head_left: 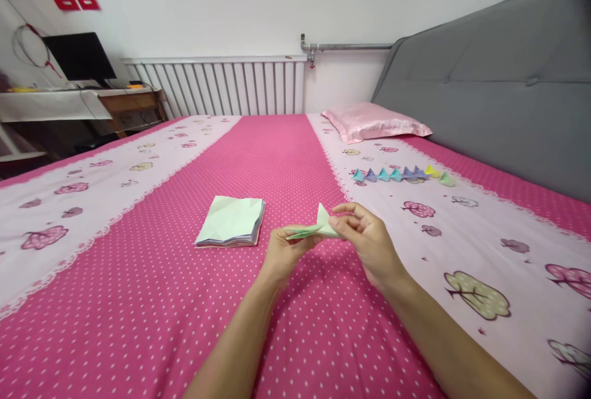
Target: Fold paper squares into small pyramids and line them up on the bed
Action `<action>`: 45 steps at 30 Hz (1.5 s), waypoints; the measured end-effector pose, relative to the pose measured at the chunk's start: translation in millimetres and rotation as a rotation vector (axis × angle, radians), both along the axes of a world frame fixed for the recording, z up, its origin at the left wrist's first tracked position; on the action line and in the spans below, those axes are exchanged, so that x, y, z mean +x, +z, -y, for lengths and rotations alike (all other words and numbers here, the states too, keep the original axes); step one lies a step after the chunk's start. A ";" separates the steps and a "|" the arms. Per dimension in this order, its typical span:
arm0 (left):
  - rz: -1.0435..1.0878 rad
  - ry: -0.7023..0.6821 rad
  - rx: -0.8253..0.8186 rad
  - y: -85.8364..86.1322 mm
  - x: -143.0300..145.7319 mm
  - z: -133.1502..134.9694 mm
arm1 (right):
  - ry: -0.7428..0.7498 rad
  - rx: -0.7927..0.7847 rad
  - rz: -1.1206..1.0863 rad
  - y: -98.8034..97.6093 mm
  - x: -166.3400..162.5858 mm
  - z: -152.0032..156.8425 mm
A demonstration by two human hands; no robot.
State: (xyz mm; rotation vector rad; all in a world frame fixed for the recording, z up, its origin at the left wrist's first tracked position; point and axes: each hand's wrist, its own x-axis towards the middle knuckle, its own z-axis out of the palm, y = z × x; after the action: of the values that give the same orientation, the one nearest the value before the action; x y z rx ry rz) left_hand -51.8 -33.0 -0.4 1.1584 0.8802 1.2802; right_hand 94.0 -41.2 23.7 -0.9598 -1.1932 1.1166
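A pale green folded paper boat (322, 225) is held up between my two hands above the bed, one pointed peak rising from its middle. My left hand (287, 250) pinches its left end, thumb and fingers closed on the paper. At the other end, my right hand (364, 236) grips the paper between thumb and fingertips, its upper fingers curled. To the left of my hands lies a stack of square paper sheets (232, 219), the top one pale green. A row of small folded paper pieces (384, 175) in blue, purple, yellow and green sits farther off at the right.
Everything rests on a bed with a pink dotted sheet (272, 153) and pale printed bands. A pink pillow (373, 122) lies at the far right by the grey headboard (498, 72). A white radiator (221, 88) lines the wall; a desk with a monitor (80, 57) stands left.
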 end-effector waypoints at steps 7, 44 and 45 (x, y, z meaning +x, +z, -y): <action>0.032 0.017 -0.026 -5.1 -1.0 -2.3 | -0.012 0.190 0.302 4.3 1.1 3.3; 0.060 0.067 0.018 1.2 0.8 -0.5 | -0.013 0.261 0.479 -1.6 0.3 -0.1; 0.053 0.070 0.021 2.0 0.9 -0.1 | -0.009 0.261 0.487 -1.3 0.5 0.1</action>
State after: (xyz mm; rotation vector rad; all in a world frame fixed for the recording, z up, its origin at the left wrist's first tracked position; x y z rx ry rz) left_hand -50.9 -33.0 1.6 1.1134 0.8770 1.3737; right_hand 94.6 -41.3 22.4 -1.0609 -1.6780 0.7109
